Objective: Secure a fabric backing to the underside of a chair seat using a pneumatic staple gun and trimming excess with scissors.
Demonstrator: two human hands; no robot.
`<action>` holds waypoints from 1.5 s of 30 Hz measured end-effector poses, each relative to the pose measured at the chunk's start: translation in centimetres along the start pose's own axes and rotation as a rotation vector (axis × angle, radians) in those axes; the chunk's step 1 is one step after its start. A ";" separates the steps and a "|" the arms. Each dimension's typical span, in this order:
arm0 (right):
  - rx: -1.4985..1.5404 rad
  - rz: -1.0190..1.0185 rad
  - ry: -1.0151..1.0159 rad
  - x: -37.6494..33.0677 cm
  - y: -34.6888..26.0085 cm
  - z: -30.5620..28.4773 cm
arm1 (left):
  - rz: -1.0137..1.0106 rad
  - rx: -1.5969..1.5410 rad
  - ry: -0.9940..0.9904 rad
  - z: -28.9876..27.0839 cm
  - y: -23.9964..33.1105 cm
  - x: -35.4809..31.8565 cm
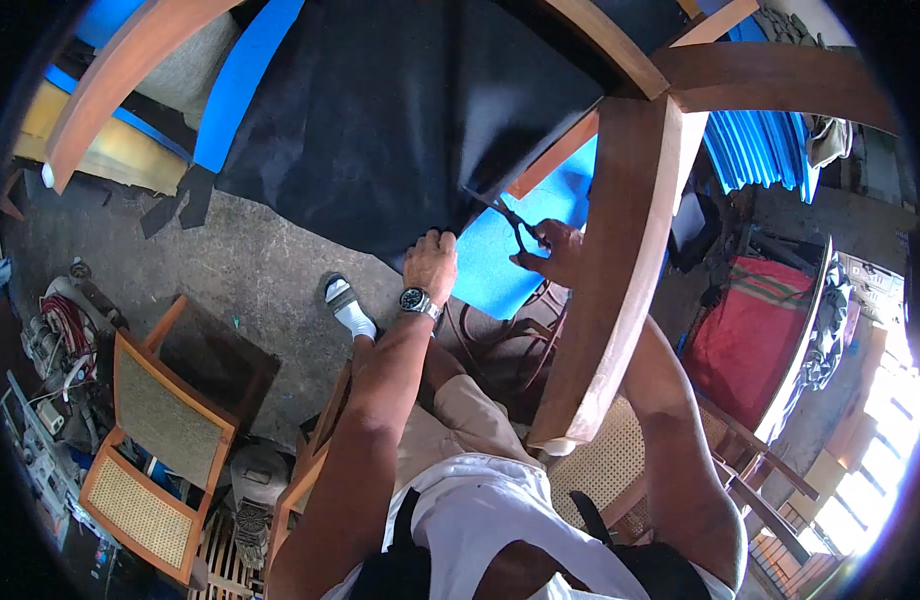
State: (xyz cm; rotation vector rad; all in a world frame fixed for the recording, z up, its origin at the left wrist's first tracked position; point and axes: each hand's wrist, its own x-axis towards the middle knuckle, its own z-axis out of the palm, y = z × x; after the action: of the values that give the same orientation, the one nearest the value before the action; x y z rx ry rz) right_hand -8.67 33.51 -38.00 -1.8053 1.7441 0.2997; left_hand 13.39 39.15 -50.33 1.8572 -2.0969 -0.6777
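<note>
The right grip (560, 252), partly hidden by a curved brown wooden frame piece (620, 220), grasps dark-handled scissors (521, 233), their blades at the edge of a broad black flexible sheet (380, 120). The left grip (432, 262) is clenched on that sheet's lower corner. Bright blue flat material (495, 265) lies beneath the scissors. Far right sits an apparent light-brown cardboard box (822, 475), contents hidden.
</note>
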 end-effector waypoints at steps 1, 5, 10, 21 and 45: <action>-0.007 0.013 -0.031 0.5 -0.8 -0.6 | 0.011 -0.019 -0.022 -0.2 0.0 0.1; -0.003 0.059 -0.134 1.3 -1.8 -1.3 | -0.019 -0.071 -0.057 0.2 -0.7 0.5; 0.063 0.005 -0.050 0.5 -3.0 -0.5 | -0.090 -0.149 -0.030 0.1 -1.8 0.0; 0.096 -0.055 -0.023 3.2 -9.0 -1.7 | -0.055 -0.253 0.102 -1.2 -5.4 -1.7; 0.161 0.026 -0.049 1.1 -16.4 -3.7 | -0.161 -0.353 0.135 -8.7 -14.7 -2.1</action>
State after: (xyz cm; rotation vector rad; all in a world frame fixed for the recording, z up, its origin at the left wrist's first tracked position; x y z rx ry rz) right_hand 6.38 29.72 -31.36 -1.6489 1.7089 0.2061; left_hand 30.58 38.65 -49.95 1.8235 -1.6337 -0.8686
